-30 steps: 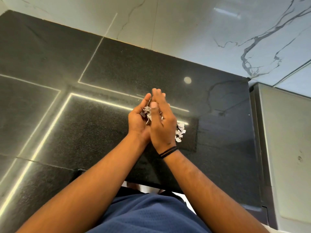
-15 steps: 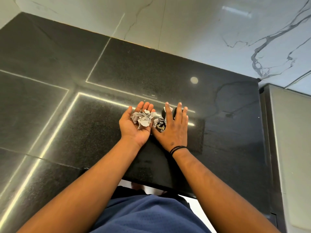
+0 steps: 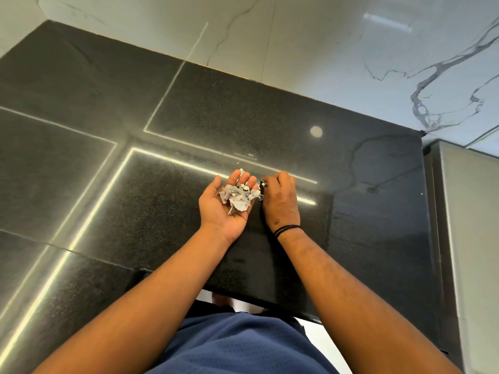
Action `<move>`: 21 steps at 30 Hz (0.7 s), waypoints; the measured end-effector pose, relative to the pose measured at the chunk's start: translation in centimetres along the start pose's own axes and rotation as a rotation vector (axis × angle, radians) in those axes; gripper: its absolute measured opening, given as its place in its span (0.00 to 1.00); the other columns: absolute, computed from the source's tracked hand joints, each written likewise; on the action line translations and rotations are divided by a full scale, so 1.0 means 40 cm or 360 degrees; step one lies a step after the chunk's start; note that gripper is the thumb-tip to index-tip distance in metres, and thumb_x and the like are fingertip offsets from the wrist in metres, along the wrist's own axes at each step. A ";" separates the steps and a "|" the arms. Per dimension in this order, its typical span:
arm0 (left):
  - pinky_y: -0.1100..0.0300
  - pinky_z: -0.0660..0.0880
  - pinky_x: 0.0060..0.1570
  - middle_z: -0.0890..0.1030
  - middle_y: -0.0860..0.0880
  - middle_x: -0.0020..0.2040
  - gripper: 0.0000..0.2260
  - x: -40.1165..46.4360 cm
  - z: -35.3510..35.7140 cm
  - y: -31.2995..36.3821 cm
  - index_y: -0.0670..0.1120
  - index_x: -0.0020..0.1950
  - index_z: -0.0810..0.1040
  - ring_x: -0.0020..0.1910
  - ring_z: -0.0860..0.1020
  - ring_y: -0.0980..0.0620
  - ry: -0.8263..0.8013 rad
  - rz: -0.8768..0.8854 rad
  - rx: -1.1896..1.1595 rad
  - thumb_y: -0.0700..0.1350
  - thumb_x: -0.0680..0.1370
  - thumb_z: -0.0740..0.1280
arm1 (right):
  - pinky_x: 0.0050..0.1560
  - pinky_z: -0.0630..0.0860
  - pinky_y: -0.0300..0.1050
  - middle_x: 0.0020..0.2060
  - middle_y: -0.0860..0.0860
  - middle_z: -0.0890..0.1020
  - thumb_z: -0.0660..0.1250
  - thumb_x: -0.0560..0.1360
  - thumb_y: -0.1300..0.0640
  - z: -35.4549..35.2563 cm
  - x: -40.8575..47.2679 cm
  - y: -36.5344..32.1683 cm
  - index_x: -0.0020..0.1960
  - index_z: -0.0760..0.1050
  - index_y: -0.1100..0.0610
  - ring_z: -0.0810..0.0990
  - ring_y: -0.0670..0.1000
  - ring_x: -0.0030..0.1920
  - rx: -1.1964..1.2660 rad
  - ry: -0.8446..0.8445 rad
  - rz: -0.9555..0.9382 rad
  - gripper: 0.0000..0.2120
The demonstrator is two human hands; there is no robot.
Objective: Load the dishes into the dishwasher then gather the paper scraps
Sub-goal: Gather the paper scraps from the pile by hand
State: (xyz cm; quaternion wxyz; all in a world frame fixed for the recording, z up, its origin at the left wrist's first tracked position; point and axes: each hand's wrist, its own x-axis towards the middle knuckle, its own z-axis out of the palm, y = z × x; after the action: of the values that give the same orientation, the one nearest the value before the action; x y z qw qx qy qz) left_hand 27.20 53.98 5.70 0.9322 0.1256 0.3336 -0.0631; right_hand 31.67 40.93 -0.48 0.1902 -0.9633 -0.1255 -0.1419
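My left hand (image 3: 225,202) lies palm up just above the black countertop (image 3: 243,117), cupping a heap of pale paper scraps (image 3: 237,198). Right beside it, my right hand (image 3: 280,199) is palm down with its fingers curled over a few scraps (image 3: 262,188) that peek out at its left edge. A single small scrap (image 3: 241,170) shows beyond my left fingertips. What lies under my right hand is hidden. No dishes or dishwasher are in view.
The glossy black counter ends at a white marble wall (image 3: 324,49) behind. A grey metal appliance top (image 3: 469,225) adjoins the counter on the right. The counter's front edge (image 3: 243,295) is just before my body.
My hands, pressed together around the scraps a second ago, have parted. The left now holds the heap palm up. The right went flat onto the counter, then curled its fingers over scraps.
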 end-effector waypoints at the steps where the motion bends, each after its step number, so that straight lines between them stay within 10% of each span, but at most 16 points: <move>1: 0.47 0.77 0.63 0.85 0.39 0.55 0.20 0.000 0.000 -0.002 0.38 0.60 0.80 0.55 0.84 0.41 0.0004 -0.0006 0.0005 0.52 0.84 0.58 | 0.41 0.71 0.48 0.42 0.56 0.74 0.66 0.74 0.70 -0.001 0.004 0.000 0.45 0.77 0.60 0.71 0.55 0.43 0.0015 0.0011 0.0013 0.06; 12: 0.45 0.73 0.68 0.84 0.39 0.58 0.22 0.020 -0.003 -0.027 0.38 0.63 0.80 0.58 0.82 0.39 0.0005 -0.0008 0.0044 0.54 0.85 0.57 | 0.41 0.77 0.36 0.37 0.48 0.81 0.68 0.79 0.61 -0.153 0.081 -0.123 0.46 0.81 0.59 0.79 0.42 0.39 0.1530 0.0354 0.1436 0.05; 18: 0.54 0.83 0.48 0.85 0.39 0.51 0.25 0.028 0.025 -0.034 0.40 0.55 0.81 0.49 0.85 0.43 -0.0154 -0.0002 0.0150 0.57 0.86 0.51 | 0.53 0.78 0.48 0.47 0.53 0.82 0.66 0.77 0.61 -0.157 0.022 -0.247 0.48 0.82 0.56 0.81 0.52 0.50 0.1295 0.0393 0.0848 0.06; 21: 0.54 0.80 0.54 0.84 0.40 0.54 0.26 0.041 0.027 -0.027 0.40 0.56 0.83 0.52 0.84 0.46 -0.0238 -0.0006 0.0235 0.54 0.86 0.50 | 0.53 0.74 0.48 0.48 0.54 0.80 0.63 0.76 0.59 -0.144 0.001 -0.266 0.53 0.83 0.57 0.76 0.54 0.51 0.0999 0.0402 0.0586 0.11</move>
State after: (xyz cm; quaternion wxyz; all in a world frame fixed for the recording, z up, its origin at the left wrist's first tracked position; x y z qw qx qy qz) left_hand 28.92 52.60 5.26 0.9426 0.1883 0.2577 -0.0984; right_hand 27.25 48.15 8.15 0.5123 -0.8394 0.0368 -0.1776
